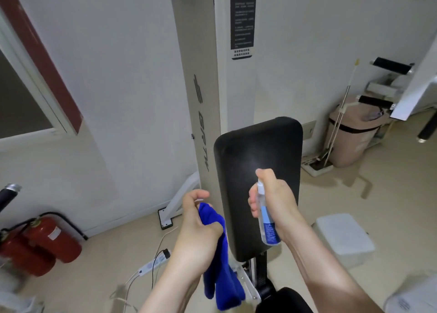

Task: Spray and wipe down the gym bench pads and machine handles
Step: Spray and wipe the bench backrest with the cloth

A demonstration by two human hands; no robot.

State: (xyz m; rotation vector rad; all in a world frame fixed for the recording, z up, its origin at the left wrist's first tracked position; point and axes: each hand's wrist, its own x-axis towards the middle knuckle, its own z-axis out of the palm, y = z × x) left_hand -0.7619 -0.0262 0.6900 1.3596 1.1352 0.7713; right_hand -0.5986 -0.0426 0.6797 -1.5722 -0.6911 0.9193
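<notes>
Right hand (275,201) is clamped around the spray bottle (267,220), misting the upright black back pad (257,171), and the left hand (198,220) grips the blue cloth (222,265) just beside it. From this close I reckon the mist drifts past the pad edge onto the white machine column (205,100), or pools and runs down if the cloth doesn't get there soon.

Both bare forearms reached forward and up from the bottom of the view, side by side and a little apart. The left hand (198,220) was closed loosely on a blue cloth (220,260), thumb uppermost and fingers curled, the cloth hanging below the wrist. The right hand (274,204) was wrapped around a small spray bottle (266,218), held tilted with the nozzle up and forward, the index finger set on top of the pump head.
</notes>
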